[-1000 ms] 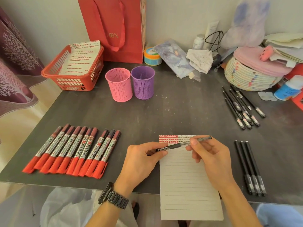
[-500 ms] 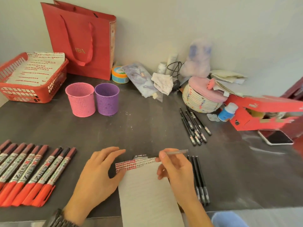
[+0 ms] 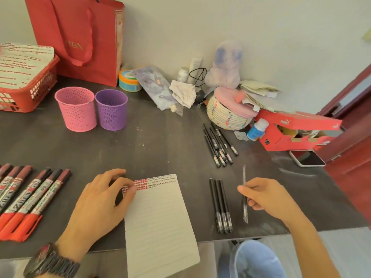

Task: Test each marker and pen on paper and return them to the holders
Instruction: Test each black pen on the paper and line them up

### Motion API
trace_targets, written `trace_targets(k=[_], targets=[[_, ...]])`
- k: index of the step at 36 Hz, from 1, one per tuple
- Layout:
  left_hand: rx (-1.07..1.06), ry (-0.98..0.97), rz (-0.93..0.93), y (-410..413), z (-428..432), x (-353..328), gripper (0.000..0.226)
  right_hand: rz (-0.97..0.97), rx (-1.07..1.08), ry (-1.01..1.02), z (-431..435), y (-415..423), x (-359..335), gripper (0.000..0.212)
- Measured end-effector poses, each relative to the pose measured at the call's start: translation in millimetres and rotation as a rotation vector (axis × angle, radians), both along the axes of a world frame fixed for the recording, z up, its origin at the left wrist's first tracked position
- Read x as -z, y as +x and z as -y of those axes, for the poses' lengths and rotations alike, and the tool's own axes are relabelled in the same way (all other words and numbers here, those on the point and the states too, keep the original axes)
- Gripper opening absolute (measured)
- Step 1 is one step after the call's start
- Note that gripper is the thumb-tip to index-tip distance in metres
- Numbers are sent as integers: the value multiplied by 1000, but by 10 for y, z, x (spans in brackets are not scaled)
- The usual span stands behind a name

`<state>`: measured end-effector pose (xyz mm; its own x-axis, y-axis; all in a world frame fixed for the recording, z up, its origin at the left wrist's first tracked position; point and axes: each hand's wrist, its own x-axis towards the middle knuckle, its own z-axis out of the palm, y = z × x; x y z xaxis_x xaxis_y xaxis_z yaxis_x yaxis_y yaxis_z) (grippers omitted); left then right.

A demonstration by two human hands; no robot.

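Note:
My right hand [image 3: 267,199] pinches a thin black pen [image 3: 244,207], held just right of three black pens [image 3: 220,205] lying side by side. My left hand [image 3: 100,205] rests with its fingers on the top left corner of the lined paper [image 3: 158,223], which carries red and black test marks along its top. Several red markers [image 3: 30,199] lie in a row at the left. More black pens [image 3: 218,145] lie farther back. The pink holder [image 3: 77,109] and purple holder [image 3: 111,110] stand behind, both looking empty.
A red basket [image 3: 26,93] with marked sheets and a red paper bag [image 3: 80,37] stand at the back left. A woven basket [image 3: 226,115], a red shoebox [image 3: 291,133], a phone [image 3: 307,158] and clutter fill the back right. The paper overhangs the table's front edge.
My right hand has carried the pen from above the paper's top edge to the right, beside the three pens. My left hand has let go of the pen and settled on the paper. The view turned right.

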<state>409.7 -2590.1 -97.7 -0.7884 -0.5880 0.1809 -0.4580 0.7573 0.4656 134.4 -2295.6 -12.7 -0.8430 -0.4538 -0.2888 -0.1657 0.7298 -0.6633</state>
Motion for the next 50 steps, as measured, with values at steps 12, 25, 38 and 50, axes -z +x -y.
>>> trace_targets(k=[12, 25, 38, 50], targets=[[-2, 33, 47, 1, -1, -44, 42, -11, -57, 70, 50, 95, 339, 26], [5, 20, 59, 8, 20, -11, 45, -100, -85, 82, 98, 81, 464, 9], [-5, -26, 39, 1, 43, 79, 25, -121, -109, 118, 138, 98, 446, 9], [19, -19, 47, 3, 42, 71, 35, -308, -7, 128, 228, 107, 403, 6]])
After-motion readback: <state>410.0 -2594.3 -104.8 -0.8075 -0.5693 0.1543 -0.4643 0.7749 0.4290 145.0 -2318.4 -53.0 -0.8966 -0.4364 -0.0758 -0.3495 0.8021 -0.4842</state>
